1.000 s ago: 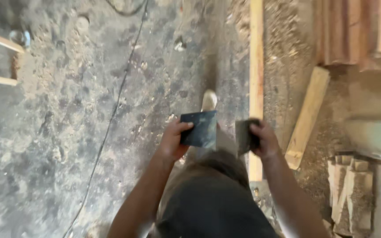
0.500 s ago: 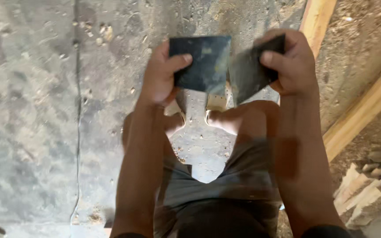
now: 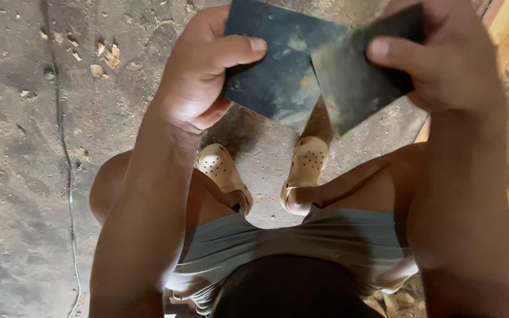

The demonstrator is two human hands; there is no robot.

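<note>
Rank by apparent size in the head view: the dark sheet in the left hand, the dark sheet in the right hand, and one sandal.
1. Left-hand dark sheet, though it runs off the frame.
2. Right-hand dark sheet, close to it; the overlap leaves this unsure.
3. Sandal, farthest from the camera.

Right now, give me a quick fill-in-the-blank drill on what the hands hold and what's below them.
1. Each hand grips a dark, flat ____ sheet: the left hand holds the left sheet, the right hand the right sheet.
2. The right sheet's edge lies ____ the left sheet.
3. Below, both feet wear tan ____.
4. A thin cable runs along the ____ side of the floor.

Missing words: square; over; clogs; left
</note>
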